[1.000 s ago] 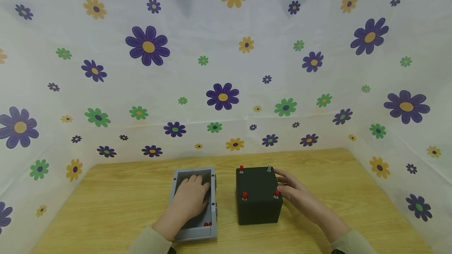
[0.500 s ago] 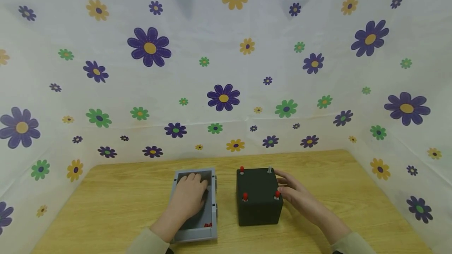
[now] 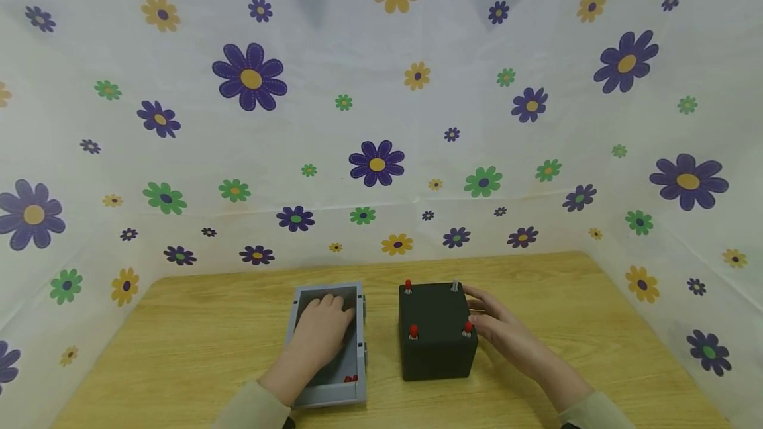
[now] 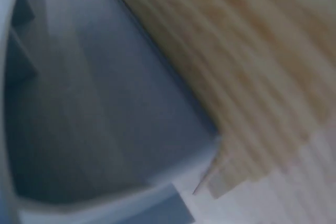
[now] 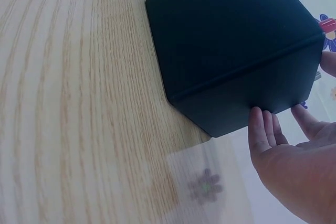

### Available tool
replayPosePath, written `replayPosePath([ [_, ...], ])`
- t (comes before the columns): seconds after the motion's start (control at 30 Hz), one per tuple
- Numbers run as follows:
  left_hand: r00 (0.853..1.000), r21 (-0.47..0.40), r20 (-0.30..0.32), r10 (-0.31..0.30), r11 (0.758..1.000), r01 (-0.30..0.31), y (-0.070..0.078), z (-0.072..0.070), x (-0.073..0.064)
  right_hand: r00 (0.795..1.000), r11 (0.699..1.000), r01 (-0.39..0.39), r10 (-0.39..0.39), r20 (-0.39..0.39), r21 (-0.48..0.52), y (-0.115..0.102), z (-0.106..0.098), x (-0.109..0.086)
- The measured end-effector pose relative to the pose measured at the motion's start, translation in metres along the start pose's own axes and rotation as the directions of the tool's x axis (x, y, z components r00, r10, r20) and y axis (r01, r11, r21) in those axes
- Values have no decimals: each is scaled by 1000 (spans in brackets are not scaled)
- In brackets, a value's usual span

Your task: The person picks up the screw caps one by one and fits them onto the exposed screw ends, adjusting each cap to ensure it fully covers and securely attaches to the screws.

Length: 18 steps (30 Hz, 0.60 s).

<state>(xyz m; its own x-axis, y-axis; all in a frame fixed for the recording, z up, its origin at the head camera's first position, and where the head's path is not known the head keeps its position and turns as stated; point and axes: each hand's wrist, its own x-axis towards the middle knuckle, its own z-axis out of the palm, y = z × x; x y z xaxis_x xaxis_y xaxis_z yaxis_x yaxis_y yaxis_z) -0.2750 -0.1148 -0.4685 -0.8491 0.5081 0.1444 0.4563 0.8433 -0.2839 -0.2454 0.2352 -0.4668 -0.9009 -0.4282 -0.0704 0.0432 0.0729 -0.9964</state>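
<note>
My left hand reaches down into a grey open tray, its fingertips hidden below the knuckles; I cannot tell what they hold. Small red caps lie at the tray's near right corner. To the right stands a black box with metal toggle switches at its top corners. Red caps cover three of them, while the far right switch is bare metal. My right hand steadies the box from the right, thumb by the top edge. In the right wrist view, its fairly straight fingers touch the side of the box.
Both containers stand on a wood-grain table, with a narrow gap between them. Latches stick out from the tray's right side. A white cloth with printed flowers hangs behind the table and along both sides.
My left hand shifts slightly left inside the tray, then back right, its fingers moving a little. The right hand, the box and the tray stay where they were.
</note>
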Motion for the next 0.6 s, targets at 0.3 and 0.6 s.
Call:
replayPosePath([
  [0.3,999,31,-41,5,1000,-4,1,0,-1,1000,1000,0,0,-9,2,1,0,0],
  [0.6,999,44,-33,7,999,-6,2,2,2,1000,1000,9,-9,-5,10,0,1,0],
])
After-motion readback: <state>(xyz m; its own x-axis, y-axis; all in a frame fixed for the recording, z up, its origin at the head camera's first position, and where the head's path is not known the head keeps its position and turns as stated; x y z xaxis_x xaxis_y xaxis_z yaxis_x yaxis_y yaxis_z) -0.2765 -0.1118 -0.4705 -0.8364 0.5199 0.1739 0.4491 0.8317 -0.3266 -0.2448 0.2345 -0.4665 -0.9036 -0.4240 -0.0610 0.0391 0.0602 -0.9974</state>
